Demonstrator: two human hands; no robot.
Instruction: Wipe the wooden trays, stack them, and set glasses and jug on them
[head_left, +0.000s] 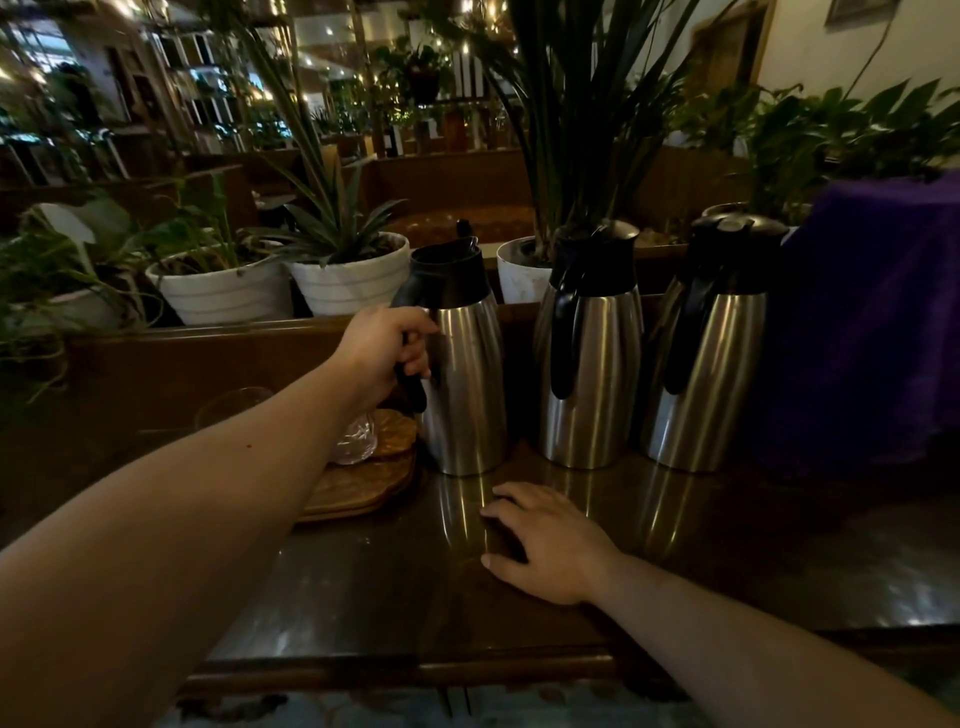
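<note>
— Dim room, plants & string lights behind; dark glossy table (701, 525) w/ 3 steel jugs in a row at the back. What's going on?

— Left hand (382, 351) is wrapped tight round the black handle of the leftmost jug (465, 374), fingers curled fully closed on it. Right hand (545, 540) lies flat on the table, palm down, fingers loosely spread, holding nothing.

— Where's that jug exactly?

— Standing on the table, just right of the stacked wooden trays (363, 483). A cut glass (356, 439) sits on the trays, partly hidden by the forearm. Another glass (234, 408) shows faintly further left, can't make out much of it.

— Which way's it facing?

— Upright, long axis vertical. Handle toward the left & the person, spout away to the right-rear. Lid looks flipped up, tho it's too dark to be sure.

— Risks?

— I'd say 3. Swinging it left onto the trays could knock the glass, since that's right by the handle. The trays look shaped, not flat, so the base may rock if set on a raised bit. And if the lid's open & it's full, any tilt during the lift could slosh. Neighbour jug (589, 364) is near too, so a wide swing right could clip it.
</note>
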